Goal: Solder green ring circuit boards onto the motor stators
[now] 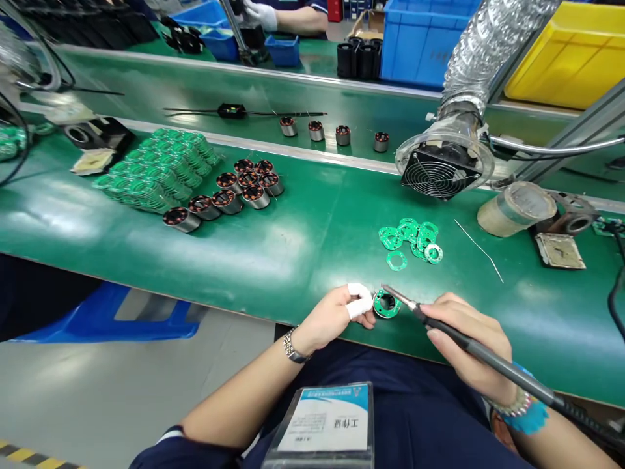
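My left hand (344,307), with white wraps on thumb and finger, grips the side of a motor stator topped by a green ring-shaped circuit board (379,311) at the table's front edge. In my right hand (471,345) is a soldering iron (454,335), held like a pen. Its metal tip lies at the upper rim of the board; whether it touches is too small to tell. Just beyond, a loose pile of green ring boards (409,236) lies on the green table. A thin strand of solder wire (481,251) rests to the right.
Stacked green boards (159,169) and several copper-wound stators (227,200) stand at left. More stators (343,135) line the back ledge. A fume extractor fan (439,174) hangs behind the board pile. At right are a round tub (515,208) and an iron stand (561,244). A co-worker's gloved hand (261,14) shows at the back.
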Tool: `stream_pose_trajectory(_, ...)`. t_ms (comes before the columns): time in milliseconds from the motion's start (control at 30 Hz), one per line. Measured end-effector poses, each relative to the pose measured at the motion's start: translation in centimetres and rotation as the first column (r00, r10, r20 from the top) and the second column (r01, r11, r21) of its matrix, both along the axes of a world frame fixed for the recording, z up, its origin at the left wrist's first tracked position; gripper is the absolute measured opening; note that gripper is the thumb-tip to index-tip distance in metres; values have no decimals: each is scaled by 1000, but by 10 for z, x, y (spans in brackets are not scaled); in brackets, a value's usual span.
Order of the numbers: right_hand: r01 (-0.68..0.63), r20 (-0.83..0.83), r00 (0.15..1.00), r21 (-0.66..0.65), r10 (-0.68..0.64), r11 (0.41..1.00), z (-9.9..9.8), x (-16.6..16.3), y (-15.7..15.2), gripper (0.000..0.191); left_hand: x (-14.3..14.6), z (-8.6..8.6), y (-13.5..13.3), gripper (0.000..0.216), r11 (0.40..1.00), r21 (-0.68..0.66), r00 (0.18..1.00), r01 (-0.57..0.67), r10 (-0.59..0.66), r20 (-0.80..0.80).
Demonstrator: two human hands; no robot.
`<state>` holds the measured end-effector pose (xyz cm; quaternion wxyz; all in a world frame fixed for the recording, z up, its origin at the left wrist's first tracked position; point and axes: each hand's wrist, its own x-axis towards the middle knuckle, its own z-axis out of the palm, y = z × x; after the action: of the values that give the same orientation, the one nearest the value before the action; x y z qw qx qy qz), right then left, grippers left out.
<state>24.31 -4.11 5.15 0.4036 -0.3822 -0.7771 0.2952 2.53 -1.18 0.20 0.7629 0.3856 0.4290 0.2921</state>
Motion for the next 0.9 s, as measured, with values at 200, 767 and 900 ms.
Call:
stream_pose_trajectory(200, 38, -31, 999, -98, -41, 994, 0, -2, -1, 23, -1, 1, 1, 21, 1000, 13, 1000, 18, -18, -8)
stream_pose_trajectory(767, 26, -36, 999, -121, -31, 992, -1, -3, 2, 21, 1, 3, 0, 18, 1000, 16, 999, -2, 3, -43)
stream_pose_trajectory(900, 22, -45, 999, -119, -27, 993, -1, -2, 1, 22, 1, 5, 0, 17, 1000, 20, 998, -11, 13, -60)
